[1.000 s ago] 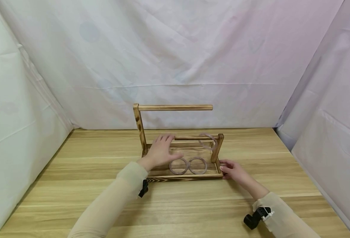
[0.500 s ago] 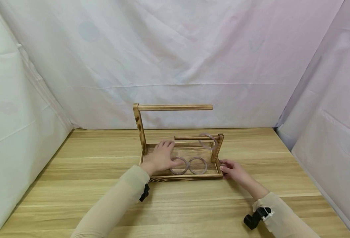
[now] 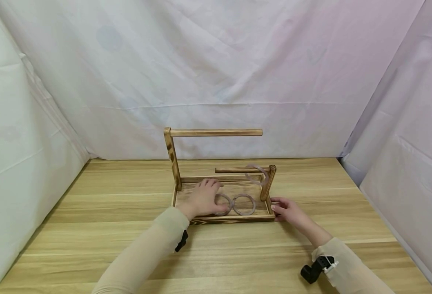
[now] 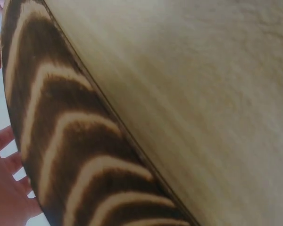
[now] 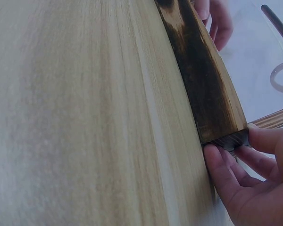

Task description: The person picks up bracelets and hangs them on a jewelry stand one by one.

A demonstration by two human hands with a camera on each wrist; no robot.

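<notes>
The left hand (image 3: 202, 200) shifted frontward to the leftmost ring (image 3: 229, 197), fingers spread. The right hand (image 3: 287, 210) gripped the tray's (image 3: 234, 219) front-right corner; steadiness seemed wise.

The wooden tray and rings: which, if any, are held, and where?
The right hand grips the wooden tray by its near right corner; whether the left hand holds the left ring cannot be told.

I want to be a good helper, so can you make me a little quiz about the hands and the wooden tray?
1. How many rings lie in the wooden tray?
2. True or false: a ring hangs on the upper bar.
3. Which hand grips the tray's right end? A) left B) right C) neither

Key: 1. Two. 2. False; it hangs on the lower bar. 3. B, the right hand.
</notes>
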